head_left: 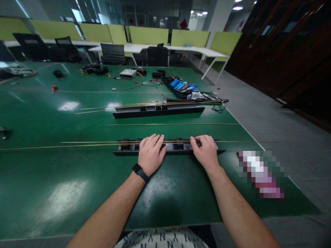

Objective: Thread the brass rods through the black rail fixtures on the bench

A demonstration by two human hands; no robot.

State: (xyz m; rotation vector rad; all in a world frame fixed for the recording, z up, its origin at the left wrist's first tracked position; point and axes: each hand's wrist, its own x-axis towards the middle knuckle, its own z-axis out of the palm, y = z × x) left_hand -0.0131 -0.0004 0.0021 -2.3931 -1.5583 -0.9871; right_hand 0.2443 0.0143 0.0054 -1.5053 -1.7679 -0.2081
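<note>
A long black channel-shaped rail lies crosswise on the green table in front of me. Black blocks sit in its channel, and thin brass-coloured rods run lengthwise over it, reaching well past its left end. My left hand, with a dark watch on the wrist, rests across the middle of the rail, fingers extended and a little apart. Near the right end, my right hand has its fingers curled over the rail and its thumb at the near side. Its fingertips are partly hidden.
Beyond lies a second black rail with rods on top. A single rod lies between the rails. Farther back are a black tray with blue items and a silver box. A blurred pink packet is at right, near the table edge.
</note>
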